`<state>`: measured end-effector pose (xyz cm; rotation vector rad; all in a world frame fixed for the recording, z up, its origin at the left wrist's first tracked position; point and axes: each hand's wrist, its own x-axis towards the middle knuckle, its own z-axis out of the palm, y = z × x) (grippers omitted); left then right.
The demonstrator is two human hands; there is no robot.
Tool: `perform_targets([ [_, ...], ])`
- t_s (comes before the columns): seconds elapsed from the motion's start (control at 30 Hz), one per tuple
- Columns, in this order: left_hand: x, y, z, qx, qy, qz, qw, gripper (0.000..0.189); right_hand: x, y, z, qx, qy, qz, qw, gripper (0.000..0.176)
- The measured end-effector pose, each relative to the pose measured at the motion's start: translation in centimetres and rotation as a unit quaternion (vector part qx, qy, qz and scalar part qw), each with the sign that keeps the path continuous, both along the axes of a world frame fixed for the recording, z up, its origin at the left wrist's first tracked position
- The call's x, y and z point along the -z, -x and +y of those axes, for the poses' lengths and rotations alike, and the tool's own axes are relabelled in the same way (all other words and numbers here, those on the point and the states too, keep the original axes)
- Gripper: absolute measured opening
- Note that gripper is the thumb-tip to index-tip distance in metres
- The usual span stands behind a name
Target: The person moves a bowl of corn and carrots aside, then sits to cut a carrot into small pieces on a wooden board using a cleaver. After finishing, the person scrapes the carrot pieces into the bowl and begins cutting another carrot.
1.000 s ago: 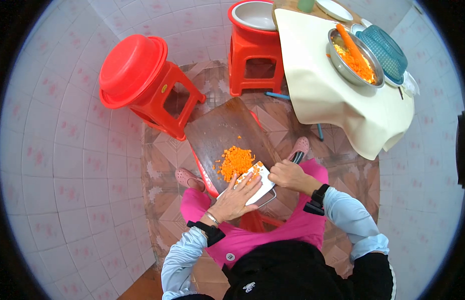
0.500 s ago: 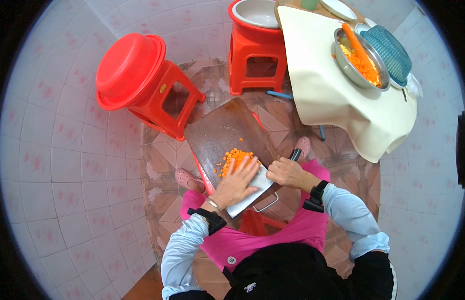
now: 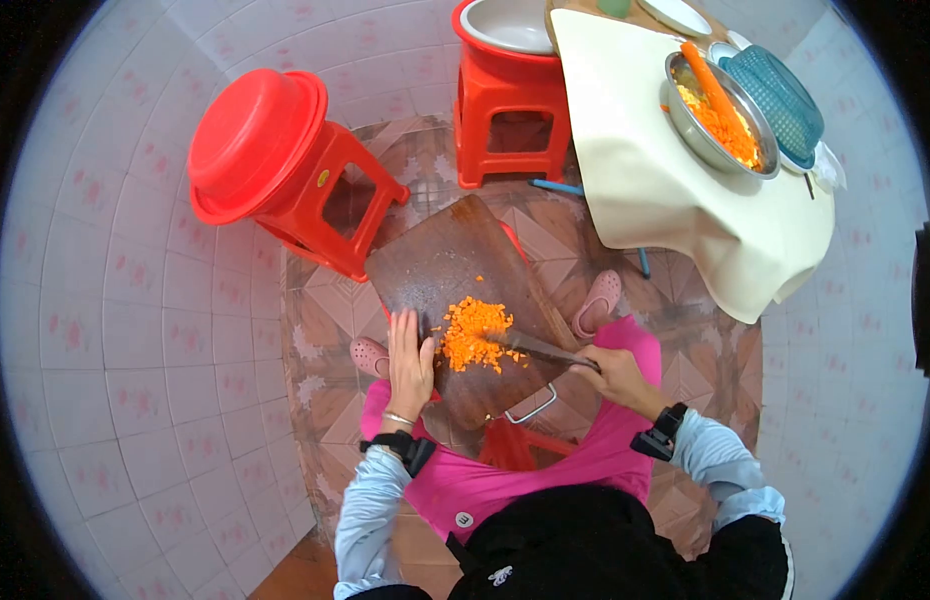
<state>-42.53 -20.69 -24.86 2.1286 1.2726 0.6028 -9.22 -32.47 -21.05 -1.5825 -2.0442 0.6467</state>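
A dark wooden cutting board rests in front of me, with a metal loop handle on its near edge. Diced carrot lies in a heap on its middle. My right hand grips a cleaver, seen nearly edge-on, its blade reaching left to the heap's right side. At the board's left edge, my left hand rests flat with fingers stretched out, holding nothing. The cleaver's handle is mostly hidden in my right fist.
A steel bowl with diced carrot, yellow bits and a whole carrot stands on the cream-covered table. Beside it is a teal basket. Red stools stand beyond the board; an upturned red basin tops the left one.
My left hand has moved left from over the carrot to the board's edge. The cleaver has turned from lying flat at the near side to nearly edge-on, its blade at the heap.
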Motion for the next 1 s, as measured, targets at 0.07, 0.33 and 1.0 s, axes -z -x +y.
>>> perform_targets([
  [0.07, 2.0, -0.8, -2.4, -0.131, 0.002, -0.010, 0.991, 0.060, 0.4, 0.1, -0.7, 0.080, 0.080, 0.052, 0.992, 0.021],
  [0.33, 3.5, -6.7, -4.5, -0.190, -0.029, 0.149, 0.970, 0.087, 4.6, 0.3, 0.7, 0.264, 0.323, 0.312, 0.854, 0.028],
  [1.0, 3.4, -9.6, -2.3, -0.246, -0.062, -0.148, 0.956, 0.063, 6.3, 11.9, 1.7, 0.173, 0.384, 0.366, 0.830, 0.025],
])
